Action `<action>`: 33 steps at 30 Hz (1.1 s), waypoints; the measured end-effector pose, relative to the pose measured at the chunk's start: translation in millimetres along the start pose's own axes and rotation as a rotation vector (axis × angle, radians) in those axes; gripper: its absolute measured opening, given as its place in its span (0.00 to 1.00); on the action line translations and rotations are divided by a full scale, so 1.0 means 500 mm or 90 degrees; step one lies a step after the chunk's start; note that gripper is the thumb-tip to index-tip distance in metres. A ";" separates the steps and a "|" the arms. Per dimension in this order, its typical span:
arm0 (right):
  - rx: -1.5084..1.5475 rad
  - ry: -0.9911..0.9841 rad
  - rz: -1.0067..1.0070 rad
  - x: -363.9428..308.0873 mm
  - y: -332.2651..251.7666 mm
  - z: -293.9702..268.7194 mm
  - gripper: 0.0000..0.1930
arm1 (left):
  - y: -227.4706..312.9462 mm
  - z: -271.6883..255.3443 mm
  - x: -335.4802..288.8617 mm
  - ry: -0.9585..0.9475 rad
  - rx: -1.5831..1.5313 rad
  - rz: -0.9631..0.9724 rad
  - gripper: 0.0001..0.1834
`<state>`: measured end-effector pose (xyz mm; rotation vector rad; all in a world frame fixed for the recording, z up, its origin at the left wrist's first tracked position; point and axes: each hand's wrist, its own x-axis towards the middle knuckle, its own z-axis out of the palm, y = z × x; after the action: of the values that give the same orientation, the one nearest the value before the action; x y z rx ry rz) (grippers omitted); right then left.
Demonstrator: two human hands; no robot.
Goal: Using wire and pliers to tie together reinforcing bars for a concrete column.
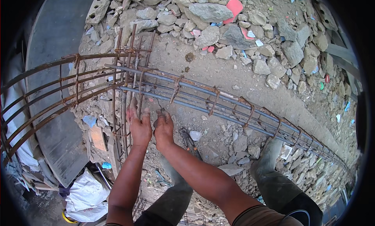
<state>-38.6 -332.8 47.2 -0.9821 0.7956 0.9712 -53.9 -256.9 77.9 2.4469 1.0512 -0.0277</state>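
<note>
Rusty and grey rebar cages meet in front of me, with a long grey-blue beam cage (218, 97) running off to the right. Upright rebar (128, 75) crosses its left end. Just below this joint, my left hand (139, 126) is closed around an upright bar, its fingers partly hidden among the steel. Beside it, my right hand (163, 128) is closed in a pinch on a thin dark tie wire (159, 104), which sticks up from the fingertips toward the lower grey bar. The two hands are close together.
A curved rusty cage (58, 83) extends left over a dark grey panel (58, 128). Broken stone (211, 13) covers the ground at the back. A dark tool with orange marks (190, 142) lies near my right forearm. White sacks (88, 194) lie lower left. My boots (269, 159) stand on rubble.
</note>
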 end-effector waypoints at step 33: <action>-0.482 -0.006 -0.445 0.199 0.009 -0.001 0.17 | -0.027 0.100 0.124 0.111 0.058 -0.116 0.35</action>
<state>-6.7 -302.9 -42.3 -1.7510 0.0052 0.6433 -11.3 -228.2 15.4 2.4607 1.3750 0.0823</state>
